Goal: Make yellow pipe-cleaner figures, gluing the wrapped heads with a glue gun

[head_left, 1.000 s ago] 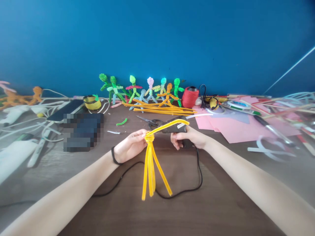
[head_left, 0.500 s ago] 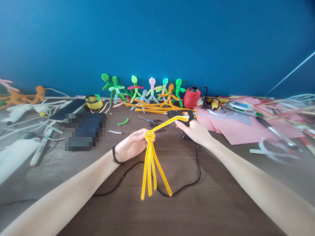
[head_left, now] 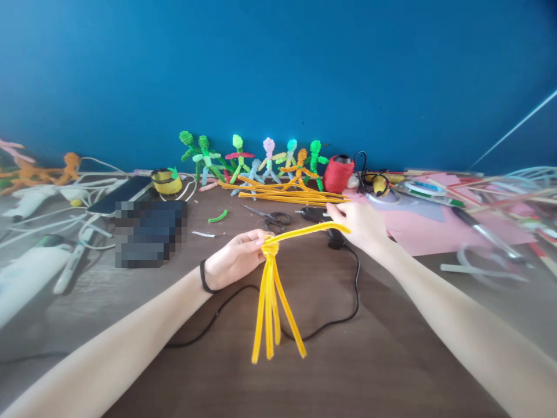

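Note:
My left hand, a black band at its wrist, is closed in a pinch at the wrapped top of a bundle of yellow pipe cleaners. Several straight strands hang down from the wrap, and one longer strand reaches rightward, its free end overlapping my right hand in view. My right hand is over a black glue gun lying on the table. Its thumb points left, while its other fingers are mostly hidden. Whether it touches the strand or the gun I cannot tell. Scissors lie left of the gun.
Pipe-cleaner figures stand along the blue wall, with loose orange pipe cleaners before them. A red spool and pink paper are right. Phones, white cables and a green scrap are left. A black cord crosses the table.
My right hand has moved right and slightly back; the glue gun beside it now lies flatter on the table. The yellow bundle and my left hand have shifted slightly right.

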The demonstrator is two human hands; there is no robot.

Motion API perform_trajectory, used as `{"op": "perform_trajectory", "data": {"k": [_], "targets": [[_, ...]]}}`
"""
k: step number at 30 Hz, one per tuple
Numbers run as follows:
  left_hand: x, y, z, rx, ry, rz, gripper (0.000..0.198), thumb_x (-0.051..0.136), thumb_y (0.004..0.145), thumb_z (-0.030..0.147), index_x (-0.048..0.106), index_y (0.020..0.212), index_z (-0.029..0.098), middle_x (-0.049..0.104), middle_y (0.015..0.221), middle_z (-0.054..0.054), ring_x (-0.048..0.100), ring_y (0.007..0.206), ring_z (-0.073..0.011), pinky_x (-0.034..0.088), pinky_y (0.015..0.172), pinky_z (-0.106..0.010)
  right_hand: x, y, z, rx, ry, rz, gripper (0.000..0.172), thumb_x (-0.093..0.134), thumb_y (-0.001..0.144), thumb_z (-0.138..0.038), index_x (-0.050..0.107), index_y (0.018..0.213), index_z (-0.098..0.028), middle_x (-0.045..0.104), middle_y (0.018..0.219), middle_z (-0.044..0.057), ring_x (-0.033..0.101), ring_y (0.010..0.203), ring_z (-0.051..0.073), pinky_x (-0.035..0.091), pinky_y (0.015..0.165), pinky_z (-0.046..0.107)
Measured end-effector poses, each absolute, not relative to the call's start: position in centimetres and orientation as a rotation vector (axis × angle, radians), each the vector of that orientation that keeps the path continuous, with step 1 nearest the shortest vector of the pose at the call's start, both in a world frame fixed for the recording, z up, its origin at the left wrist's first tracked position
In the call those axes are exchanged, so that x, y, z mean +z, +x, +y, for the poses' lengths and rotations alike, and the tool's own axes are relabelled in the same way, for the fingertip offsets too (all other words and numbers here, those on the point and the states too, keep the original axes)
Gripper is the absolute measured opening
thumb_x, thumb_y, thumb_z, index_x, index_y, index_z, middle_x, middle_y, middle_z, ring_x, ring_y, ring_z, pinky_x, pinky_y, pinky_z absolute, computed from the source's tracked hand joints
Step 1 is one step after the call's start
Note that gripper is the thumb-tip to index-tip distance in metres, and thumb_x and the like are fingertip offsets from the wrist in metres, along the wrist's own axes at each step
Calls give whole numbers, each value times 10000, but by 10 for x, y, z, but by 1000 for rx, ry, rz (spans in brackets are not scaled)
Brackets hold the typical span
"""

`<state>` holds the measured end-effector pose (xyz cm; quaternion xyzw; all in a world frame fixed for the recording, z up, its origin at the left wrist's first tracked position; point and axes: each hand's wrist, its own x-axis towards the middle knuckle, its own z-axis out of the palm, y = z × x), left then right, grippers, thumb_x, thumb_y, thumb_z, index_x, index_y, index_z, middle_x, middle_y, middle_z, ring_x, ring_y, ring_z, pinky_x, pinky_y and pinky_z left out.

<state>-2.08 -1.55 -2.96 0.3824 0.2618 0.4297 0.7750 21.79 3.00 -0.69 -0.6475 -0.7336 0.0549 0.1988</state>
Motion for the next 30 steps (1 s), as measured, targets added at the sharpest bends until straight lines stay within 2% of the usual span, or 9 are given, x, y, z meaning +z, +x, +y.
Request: {"op": "perform_trajectory", "data": {"k": [2, 4, 7, 9, 15, 20, 30], "targets": [[-29, -19, -17, 927, 850, 563, 116, 700, 636, 193, 621, 673, 117, 560, 805, -36, 531, 761, -140, 376, 726, -275, 2, 214, 25, 543, -1547, -2054, 489, 371, 849, -466, 433, 461, -174, 456, 471, 21, 439, 460, 123, 246, 470, 270], [-28, -17, -19, 909, 867, 579, 107, 692, 645, 188, 623, 672, 110, 545, 825, -35, 526, 742, -134, 372, 725, -275, 9, 209, 18, 973, -1276, -2013, 511, 397, 829, -508, 423, 447, -170, 410, 432, -8, 371, 402, 83, 246, 441, 251], [-25, -15, -22, 877, 900, 599, 82, 670, 667, 171, 629, 683, 102, 535, 830, -39, 517, 719, -125, 369, 706, -266, 18, 204, 7, 1470, -1006, -1969, 519, 340, 839, -544, 548, 566, -155, 492, 450, 0, 381, 382, 74, 259, 399, 229], [-24, -14, -23, 862, 927, 593, 73, 659, 677, 166, 631, 684, 99, 531, 831, -43, 507, 714, -123, 366, 687, -255, 22, 201, 1, 1631, -899, -1989, 500, 327, 847, -537, 580, 671, -143, 551, 489, 14, 406, 389, 75, 289, 397, 216], [-22, -12, -26, 837, 986, 620, 40, 647, 685, 154, 632, 687, 117, 543, 875, -52, 502, 775, -147, 366, 721, -263, 31, 195, -11, 1714, -882, -2098, 251, 603, 737, -385, 570, 754, -137, 595, 554, 6, 501, 466, 84, 389, 457, 202], [-23, -12, -26, 847, 982, 605, 69, 662, 676, 171, 635, 693, 110, 538, 898, -56, 504, 772, -145, 370, 724, -264, 28, 193, -9, 1714, -896, -2076, 165, 594, 746, -300, 558, 741, -140, 589, 559, 2, 511, 472, 85, 422, 463, 207], [-25, -13, -26, 816, 988, 527, 107, 657, 683, 223, 629, 707, 122, 548, 954, -73, 502, 875, -197, 355, 818, -325, 12, 192, -4, 1774, -844, -2021, 170, 605, 745, -301, 537, 749, -145, 522, 598, -24, 481, 480, 59, 411, 439, 180]]}}
